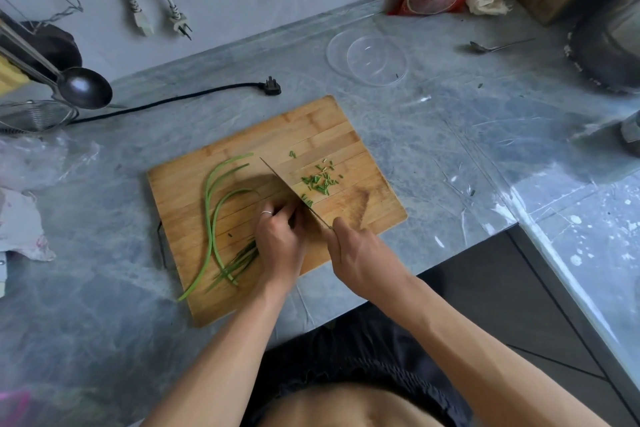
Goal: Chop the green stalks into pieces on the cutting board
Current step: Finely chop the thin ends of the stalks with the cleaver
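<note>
Cutting board [242, 156] on grey desk [450, 149]. Left hand [281, 239], fingers curled, pins the green stalks [209, 218] at the board's near-left; right hand [360, 258] grips the knife [294, 189], blade edge down on the board beside the left fingertips. Chopped pieces [320, 180] lie right of the blade

Home kitchen: marble counter [450, 149], ladle [85, 87], cutting board [311, 125].

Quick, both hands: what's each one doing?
Left hand: fingers curled, pinning the green stalks to the cutting board.
Right hand: grip closed on the knife.
</note>
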The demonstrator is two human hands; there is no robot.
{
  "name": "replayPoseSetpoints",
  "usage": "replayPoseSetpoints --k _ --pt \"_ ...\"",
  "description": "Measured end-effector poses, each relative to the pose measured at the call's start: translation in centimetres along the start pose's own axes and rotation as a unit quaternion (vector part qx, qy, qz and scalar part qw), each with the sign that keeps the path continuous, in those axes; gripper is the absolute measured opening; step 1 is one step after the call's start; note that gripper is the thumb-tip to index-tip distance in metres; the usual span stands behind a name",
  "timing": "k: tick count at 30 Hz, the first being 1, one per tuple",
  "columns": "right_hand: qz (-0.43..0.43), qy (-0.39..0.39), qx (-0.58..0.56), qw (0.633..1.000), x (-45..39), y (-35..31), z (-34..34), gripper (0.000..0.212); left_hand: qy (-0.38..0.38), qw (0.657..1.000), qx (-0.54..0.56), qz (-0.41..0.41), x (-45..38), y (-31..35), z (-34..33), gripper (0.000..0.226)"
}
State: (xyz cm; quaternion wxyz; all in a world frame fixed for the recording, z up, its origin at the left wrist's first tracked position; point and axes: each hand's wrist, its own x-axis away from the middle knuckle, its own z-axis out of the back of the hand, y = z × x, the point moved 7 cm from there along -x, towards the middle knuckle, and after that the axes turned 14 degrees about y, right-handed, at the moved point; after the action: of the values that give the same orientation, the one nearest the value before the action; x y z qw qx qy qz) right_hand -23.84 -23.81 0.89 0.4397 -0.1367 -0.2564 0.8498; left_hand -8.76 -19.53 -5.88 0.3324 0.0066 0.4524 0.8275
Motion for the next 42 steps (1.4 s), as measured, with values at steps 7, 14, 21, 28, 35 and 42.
replayPoseSetpoints --k 7,14,21,28,35,42 --pt "-0.003 -0.009 0.003 1.000 -0.6 -0.3 -0.5 0.031 -0.001 1.000 -0.002 -0.004 0.0 0.0 0.1 0.016" --pt "-0.026 -0.034 -0.009 0.999 -1.0 -0.3 -0.2 0.033 -0.004 1.000 -0.007 0.000 0.0 0.2 0.2 0.014" --pt "-0.071 -0.045 -0.030 0.996 -3.0 -0.1 0.2 0.034 0.019 1.000 -0.003 -0.006 -0.1 1.2 0.8 0.016" --pt "-0.077 -0.053 -0.021 0.995 -5.0 -0.3 0.9 0.036 0.028 1.000 -0.006 0.002 0.0 1.3 0.9 0.021" --pt "-0.048 -0.014 -0.053 0.997 -4.6 0.1 3.1 0.040 0.001 0.995 -0.083 -0.053 0.1 1.6 1.0 0.014" --pt "-0.038 -0.005 -0.067 0.997 -2.0 0.1 2.5 0.038 -0.024 0.998 -0.051 -0.015 -0.6 1.2 1.2 0.020"
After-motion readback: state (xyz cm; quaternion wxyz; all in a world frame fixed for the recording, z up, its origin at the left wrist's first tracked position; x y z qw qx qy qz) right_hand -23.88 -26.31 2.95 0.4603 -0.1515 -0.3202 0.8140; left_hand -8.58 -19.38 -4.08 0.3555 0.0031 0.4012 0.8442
